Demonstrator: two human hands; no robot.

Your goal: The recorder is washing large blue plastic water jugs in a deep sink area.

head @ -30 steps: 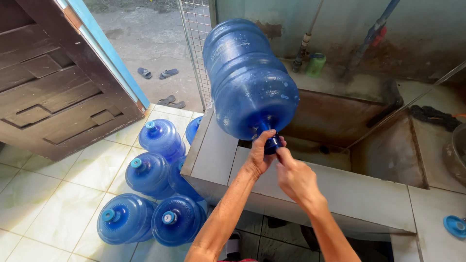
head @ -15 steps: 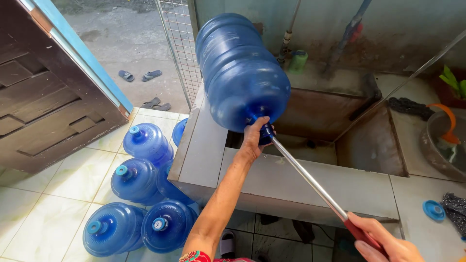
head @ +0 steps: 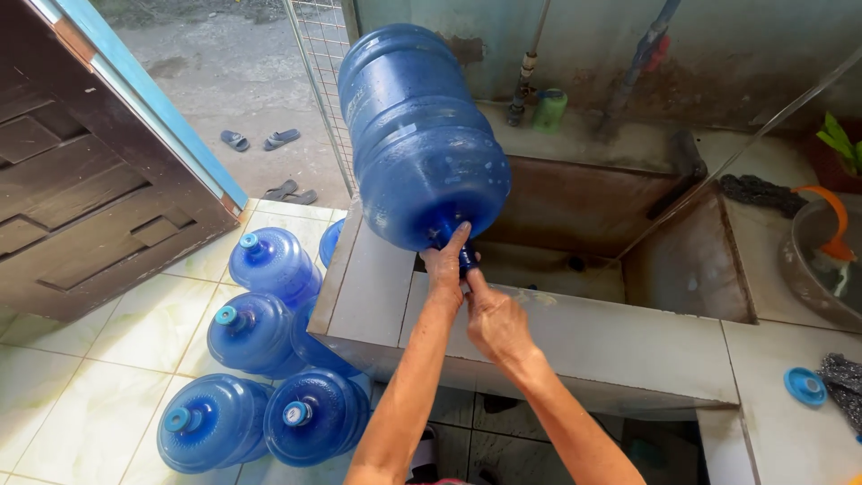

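A large blue water jug (head: 417, 135) lies tilted on the tiled rim (head: 377, 287) of a concrete basin, its mouth pointing down toward me. My left hand (head: 446, 260) is wrapped around the jug's neck. My right hand (head: 496, 323) is closed in a fist right below the mouth, gripping the end of a long rod that is pushed into the jug. Almost all of the rod is hidden inside the jug and my hand.
Several blue jugs (head: 260, 341) lie on the tiled floor at the left. Above them stands a dark wooden door (head: 90, 180). The basin (head: 584, 216) opens behind the rim. A blue cap (head: 805, 386) lies on the right ledge, near a bowl (head: 822, 269).
Half a second ago my right hand had drawn the long rod far out of the jug to the lower right. It has now pushed the rod back in, up to the mouth.
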